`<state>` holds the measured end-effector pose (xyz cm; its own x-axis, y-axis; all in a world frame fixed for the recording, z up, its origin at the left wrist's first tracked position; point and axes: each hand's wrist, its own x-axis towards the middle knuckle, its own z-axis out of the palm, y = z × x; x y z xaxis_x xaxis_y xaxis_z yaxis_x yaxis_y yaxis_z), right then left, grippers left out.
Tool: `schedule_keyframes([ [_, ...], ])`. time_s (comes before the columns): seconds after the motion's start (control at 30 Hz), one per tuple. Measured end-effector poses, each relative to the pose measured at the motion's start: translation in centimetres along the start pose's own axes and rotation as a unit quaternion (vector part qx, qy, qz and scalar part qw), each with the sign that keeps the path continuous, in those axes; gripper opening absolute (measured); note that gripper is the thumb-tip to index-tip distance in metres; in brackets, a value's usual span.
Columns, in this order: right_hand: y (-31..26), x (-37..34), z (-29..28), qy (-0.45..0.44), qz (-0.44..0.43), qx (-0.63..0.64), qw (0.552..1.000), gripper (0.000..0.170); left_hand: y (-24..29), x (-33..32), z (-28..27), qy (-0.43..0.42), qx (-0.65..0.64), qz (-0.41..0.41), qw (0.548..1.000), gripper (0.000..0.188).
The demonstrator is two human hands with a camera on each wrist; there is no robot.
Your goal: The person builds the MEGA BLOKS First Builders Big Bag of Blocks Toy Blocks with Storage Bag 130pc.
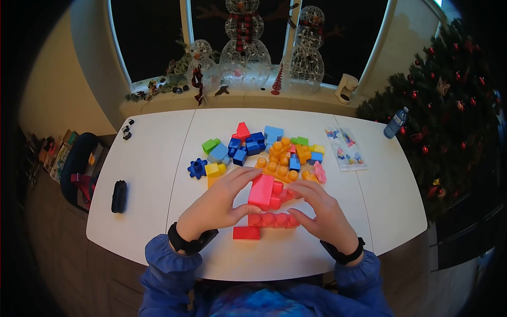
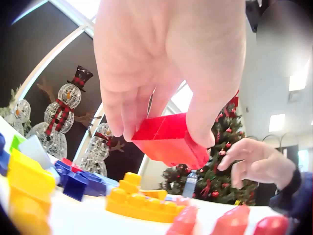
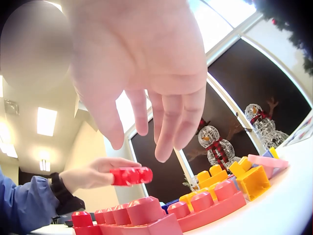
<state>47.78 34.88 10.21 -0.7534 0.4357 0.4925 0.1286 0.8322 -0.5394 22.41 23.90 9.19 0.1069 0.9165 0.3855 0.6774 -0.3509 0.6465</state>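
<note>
My left hand grips a red toy building block between thumb and fingers, above the table. In the left wrist view, the fingers are on one side of that block and the thumb on the other. To its right, my right hand hovers with loosely bent, spread fingers and nothing between them. Beneath the hands lies a long red studded block, with a small red block at its near left. Another long red block shows beside it in the right wrist view.
Beyond the hands spreads a pile of building blocks, including a dark blue gear-shaped piece, a yellow block and a long orange block. A printed sheet and water bottle are on the right. A black case lies left.
</note>
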Motion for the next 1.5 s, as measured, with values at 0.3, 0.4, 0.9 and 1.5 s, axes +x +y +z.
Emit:
schedule_keyframes([
  [0.3,0.0,-0.1,0.3,-0.002,-0.049,-0.011,0.999,0.042,2.0,-1.3,1.0,-0.009,-0.119,-0.020,0.993,0.085],
  [0.4,-1.1,-0.9,-1.4,-0.014,-0.002,0.010,1.000,0.038,2.9,-2.2,0.6,-0.011,-0.111,-0.033,0.993,0.090],
  [0.9,0.3,-4.3,2.7,-0.222,0.050,-0.097,0.969,0.030,0.4,-4.9,3.3,-0.093,0.025,-0.074,0.993,0.065],
  [1.5,-0.1,-4.0,0.7,-0.081,0.065,-0.080,0.991,0.022,0.9,-3.8,1.4,0.063,0.062,-0.077,0.993,0.048],
])
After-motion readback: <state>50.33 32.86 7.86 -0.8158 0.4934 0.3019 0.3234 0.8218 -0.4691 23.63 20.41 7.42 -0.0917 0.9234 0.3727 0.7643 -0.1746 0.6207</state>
